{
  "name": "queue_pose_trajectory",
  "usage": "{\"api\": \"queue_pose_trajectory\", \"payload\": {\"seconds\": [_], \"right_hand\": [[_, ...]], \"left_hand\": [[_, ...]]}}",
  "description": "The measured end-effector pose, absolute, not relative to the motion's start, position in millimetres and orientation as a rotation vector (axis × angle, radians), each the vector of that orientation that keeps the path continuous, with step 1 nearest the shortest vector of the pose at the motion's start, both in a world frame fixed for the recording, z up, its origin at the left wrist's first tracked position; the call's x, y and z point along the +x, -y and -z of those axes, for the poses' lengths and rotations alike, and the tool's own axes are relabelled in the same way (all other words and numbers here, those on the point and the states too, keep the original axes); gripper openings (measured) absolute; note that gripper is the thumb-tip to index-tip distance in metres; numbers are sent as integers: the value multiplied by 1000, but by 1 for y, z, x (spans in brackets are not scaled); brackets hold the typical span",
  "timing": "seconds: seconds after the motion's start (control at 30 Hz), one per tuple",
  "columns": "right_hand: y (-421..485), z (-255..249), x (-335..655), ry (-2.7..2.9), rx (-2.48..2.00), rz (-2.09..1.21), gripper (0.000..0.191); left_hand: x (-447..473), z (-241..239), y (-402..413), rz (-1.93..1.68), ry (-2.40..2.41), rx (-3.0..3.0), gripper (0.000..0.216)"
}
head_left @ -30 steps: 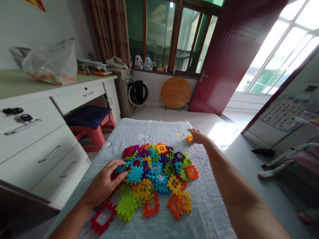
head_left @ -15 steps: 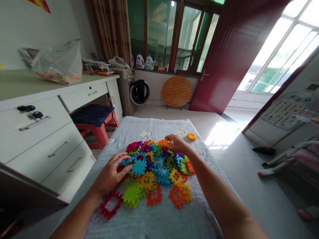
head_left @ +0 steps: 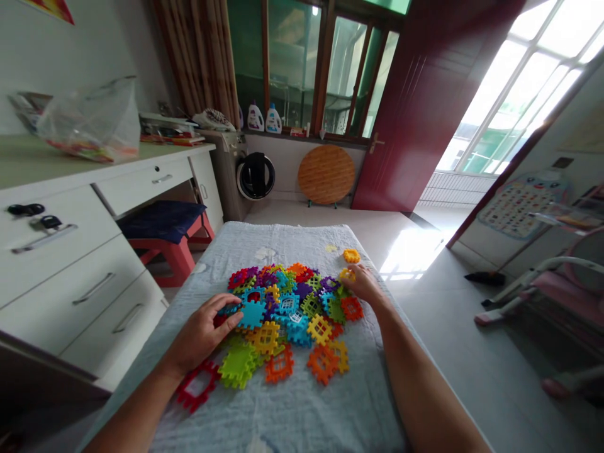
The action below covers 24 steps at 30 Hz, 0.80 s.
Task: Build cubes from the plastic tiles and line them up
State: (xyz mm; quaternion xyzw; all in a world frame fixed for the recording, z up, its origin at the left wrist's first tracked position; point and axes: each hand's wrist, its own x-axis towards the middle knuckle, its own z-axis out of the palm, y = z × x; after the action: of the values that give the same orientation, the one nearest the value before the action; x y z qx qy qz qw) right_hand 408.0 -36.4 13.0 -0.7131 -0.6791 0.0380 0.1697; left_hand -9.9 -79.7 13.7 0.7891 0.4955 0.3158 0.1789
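A heap of colourful plastic interlocking building blocks (head_left: 289, 305) lies on a cloth-covered table. My left hand (head_left: 201, 330) rests at the heap's left side with thumb and fingers apart, beside a flat blue block (head_left: 253, 314). At the right, beyond the heap's edge, my right hand (head_left: 365, 284) pinches a yellow block (head_left: 348, 274); its fingers partly cover that block. Just behind it, a separate orange-yellow block (head_left: 351, 256) lies on the cloth. A red frame-shaped block (head_left: 198, 385) is near my left wrist, next to a lime-green block (head_left: 238, 363).
The light blue cloth (head_left: 302, 409) drapes over the table. To the left stand a white desk (head_left: 61, 277) and a red stool with a dark seat (head_left: 165, 221). A washing machine (head_left: 231, 170) and a round wooden tabletop (head_left: 326, 175) are behind. A pink chair (head_left: 561, 290) is at right.
My right hand has moved right from the back of the heap to its right edge, now with a yellow block in its fingers. The left hand stays beside the heap. The view shifted slightly.
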Motion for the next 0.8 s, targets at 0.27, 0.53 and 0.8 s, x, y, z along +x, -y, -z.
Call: {"api": "queue_pose_trajectory", "payload": {"seconds": [0.27,0.53,0.8], "right_hand": [[32,-1,418,1826,-1958,-1,45],[36,-2,420,1761,-2151,-27,43],[42,-10,418,1735,-2216,9,47]], "left_hand": [[-9,-13,81,-988,-1399,2251,39],[-9,-14,84,-1060,-1442,2253,39],[-11,-10,80,-1087,-1484,2152,41]]}}
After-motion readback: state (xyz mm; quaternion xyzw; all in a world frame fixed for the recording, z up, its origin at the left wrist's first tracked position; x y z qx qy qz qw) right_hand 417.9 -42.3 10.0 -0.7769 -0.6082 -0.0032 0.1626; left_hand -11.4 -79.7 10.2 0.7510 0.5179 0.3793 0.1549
